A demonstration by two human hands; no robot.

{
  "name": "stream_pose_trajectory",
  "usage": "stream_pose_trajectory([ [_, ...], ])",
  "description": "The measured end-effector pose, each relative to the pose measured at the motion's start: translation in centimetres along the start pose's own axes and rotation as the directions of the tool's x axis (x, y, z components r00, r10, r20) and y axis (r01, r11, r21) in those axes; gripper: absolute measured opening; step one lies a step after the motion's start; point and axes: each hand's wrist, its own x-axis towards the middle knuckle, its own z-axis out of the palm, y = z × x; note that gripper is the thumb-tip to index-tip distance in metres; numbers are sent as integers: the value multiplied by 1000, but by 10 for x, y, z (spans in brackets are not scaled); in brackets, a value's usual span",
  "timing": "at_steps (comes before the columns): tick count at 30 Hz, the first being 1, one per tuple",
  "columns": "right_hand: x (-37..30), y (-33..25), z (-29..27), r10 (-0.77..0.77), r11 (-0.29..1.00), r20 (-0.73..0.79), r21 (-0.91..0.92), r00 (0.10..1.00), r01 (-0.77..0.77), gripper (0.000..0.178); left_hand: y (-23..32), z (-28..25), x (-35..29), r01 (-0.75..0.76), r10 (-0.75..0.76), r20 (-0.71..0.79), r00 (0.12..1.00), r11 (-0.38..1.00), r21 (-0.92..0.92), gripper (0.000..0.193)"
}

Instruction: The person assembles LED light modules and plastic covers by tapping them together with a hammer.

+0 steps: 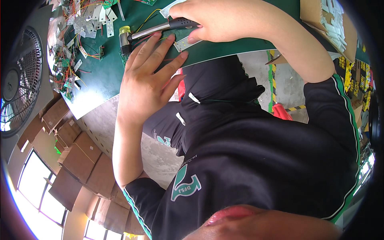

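My right hand [212, 21] is closed round the black grip of a small mallet [156, 29], which lies nearly level with its head to the left. The mallet's head has one yellow face and one black face, the black one pointing down beside my left fingertips. My left hand [149, 78] lies on the green mat [105, 76] with its fingers stretched out and slightly apart, near thin red and yellow wires. A pale metal strip [183, 45] with holes sits just below my right fingers, and another metal strip [170, 9] is partly hidden behind that hand.
Loose metal plates [106, 18], wires and green circuit boards are heaped at the table's left. A cardboard box [314, 14] of white pieces stands at the right. A fan [20, 80] is at far left, with stacked cartons [82, 158] below it.
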Motion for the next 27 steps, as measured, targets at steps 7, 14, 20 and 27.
stream_pose_trajectory([
  [7, -2, 1, -6, -22, 994, -13, 111, 1000, 23, 31, -5, -1, 1, -42, 42, -4, 999, 999, -2, 41],
  [14, -1, 13, -23, 85, 956, -408, 289, 909, 40, 27, -6, -1, -2, -33, 33, -13, 999, 999, -8, 40],
  [20, 15, 25, -24, 204, 979, -613, 128, 763, -159, 25, -4, 0, -5, -30, 29, -49, 998, 999, -25, 40],
  [27, 33, 8, -3, 137, 962, -640, -97, 756, -257, 31, -6, 4, -3, -52, 49, -54, 997, 997, -49, 42],
])
